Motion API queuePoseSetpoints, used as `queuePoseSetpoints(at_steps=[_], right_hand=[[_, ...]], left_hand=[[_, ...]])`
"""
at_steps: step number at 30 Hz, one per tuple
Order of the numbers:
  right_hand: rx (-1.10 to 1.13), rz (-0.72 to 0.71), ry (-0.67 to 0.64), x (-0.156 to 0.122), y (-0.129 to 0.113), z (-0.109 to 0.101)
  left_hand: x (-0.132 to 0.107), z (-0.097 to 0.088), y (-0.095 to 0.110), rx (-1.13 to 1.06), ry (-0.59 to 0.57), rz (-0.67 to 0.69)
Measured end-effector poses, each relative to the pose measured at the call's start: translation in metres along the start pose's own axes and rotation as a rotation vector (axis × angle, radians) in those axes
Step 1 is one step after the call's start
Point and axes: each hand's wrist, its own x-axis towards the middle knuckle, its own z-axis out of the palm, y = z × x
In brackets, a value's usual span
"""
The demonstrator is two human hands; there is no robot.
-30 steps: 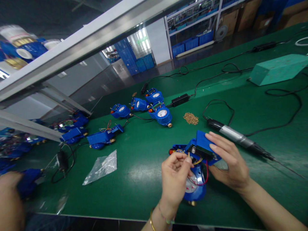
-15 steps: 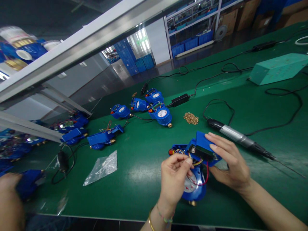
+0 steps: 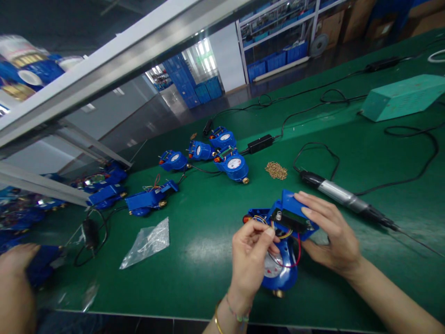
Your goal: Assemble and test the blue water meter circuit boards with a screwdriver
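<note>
A blue water meter point(image 3: 282, 273) with a white dial lies on the green table point(image 3: 208, 241) in front of me. Its blue lid with a circuit board point(image 3: 290, 213) is tipped up above it, joined by coloured wires point(image 3: 290, 248). My right hand point(image 3: 330, 236) grips that lid from the right, fingers wrapped over its top. My left hand point(image 3: 250, 260) pinches the thin wires at the lid's left edge, thumb against fingertips.
An electric screwdriver point(image 3: 344, 200) with a black cable lies just right of my hands, a heap of brass screws point(image 3: 276, 170) behind it. Several more blue meters point(image 3: 231, 164) sit further back. A clear plastic bag point(image 3: 148, 241) lies left. Another person's hand point(image 3: 14, 283) is at the left edge. A teal box point(image 3: 399, 97) stands far right.
My hands and the meter have barely shifted. The other person's hand at the left edge has moved a little over a blue meter there.
</note>
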Motion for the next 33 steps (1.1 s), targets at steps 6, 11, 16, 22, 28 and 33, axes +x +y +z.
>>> queuePoseSetpoints(at_steps=[6, 11, 16, 22, 28, 33], right_hand=[[0.012, 0.014, -0.001, -0.0013, -0.0002, 0.0010], [0.019, 0.038, 0.001, -0.0030, 0.0007, 0.0007], [0.031, 0.031, 0.013, 0.0010, -0.0008, 0.0010], [0.032, 0.022, 0.020, 0.0022, -0.0012, 0.0009], [0.022, 0.019, 0.031, -0.0007, -0.0007, 0.0001], [0.034, 0.035, 0.033, -0.0005, -0.0010, -0.0015]], left_hand=[[0.0012, -0.0006, 0.0031, 0.030, 0.015, -0.007], [0.0012, 0.0025, 0.0049, 0.046, 0.019, -0.018], [0.0001, 0.0019, 0.0038, 0.017, 0.013, 0.003], [-0.0004, 0.0015, 0.0005, -0.007, 0.005, 0.001], [-0.0006, 0.0038, -0.0011, -0.006, 0.004, -0.016], [-0.0017, 0.0078, 0.0034, 0.033, 0.014, -0.012]])
